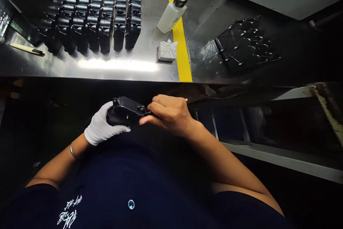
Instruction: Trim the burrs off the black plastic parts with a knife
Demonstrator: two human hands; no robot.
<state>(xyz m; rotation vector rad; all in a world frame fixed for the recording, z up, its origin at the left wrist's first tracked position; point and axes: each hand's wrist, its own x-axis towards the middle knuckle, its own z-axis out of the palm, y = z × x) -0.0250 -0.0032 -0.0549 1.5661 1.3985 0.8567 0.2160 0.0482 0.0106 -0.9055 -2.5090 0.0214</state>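
Note:
In front of my body, off the bench's near edge, my gloved left hand (103,125) is wrapped round a black moulded part (130,109) with small lugs and pins at its ends. My bare right hand (170,113) is closed at the part's right end. From its fingers a thin dark blade-like tip (147,114) points left and meets the part's edge. A small pale end sticks out behind the knuckles, perhaps of the same thin tool. Most of that tool is hidden in the fist, so its exact kind cannot be made out.
Rows of similar black parts (92,25) stand on the metal bench (120,66). Left of them lies a cream-handled pen-like tool (26,48). A white bottle (171,16) with its lid up and a wrapped white block (167,51) stand by yellow tape (183,50). Thin metal pieces (235,43) lie right.

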